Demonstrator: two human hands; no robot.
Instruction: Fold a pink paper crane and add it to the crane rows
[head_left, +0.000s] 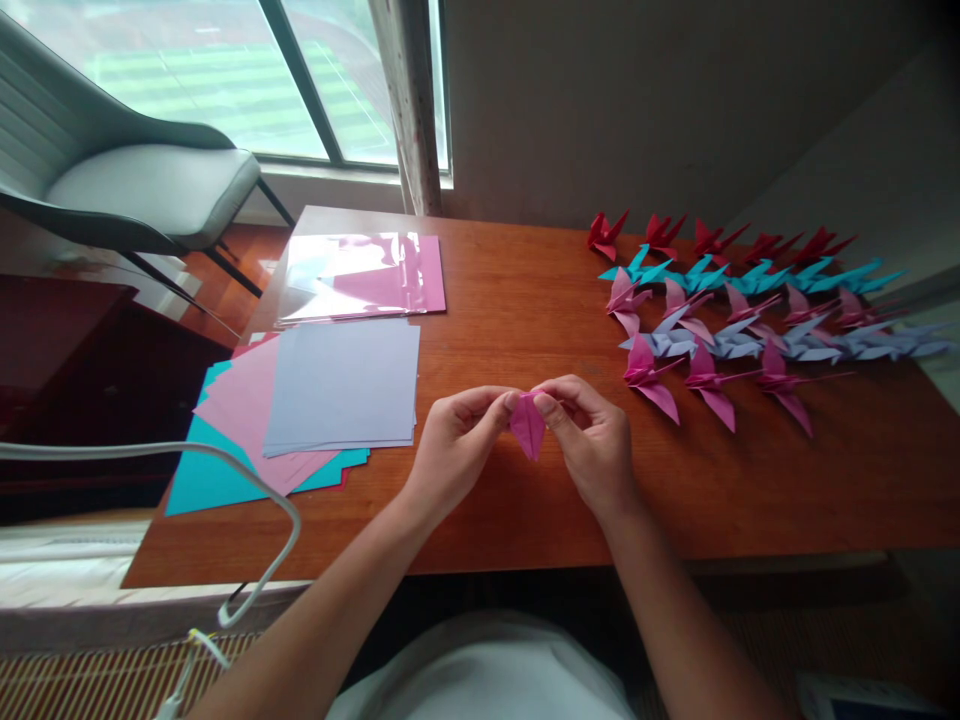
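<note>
Between my two hands, above the front middle of the table, is a small folded pink paper piece (528, 428) with a point facing down toward me. My left hand (471, 425) pinches its upper left side between thumb and fingers. On its upper right side, my right hand (589, 430) pinches it in the same way. The fingertips behind the paper are partly hidden. To the right, the closest finished piece is a magenta paper crane (649, 378), in a short row with others of its colour.
Rows of red paper cranes (604, 236), turquoise cranes (637, 268), light pink cranes (624, 300) and pale lilac cranes (667, 342) stand at right. Left lie fanned paper sheets (345, 385) and a clear paper packet (352, 275). A white cable (289, 540) loops before the wooden table (517, 310).
</note>
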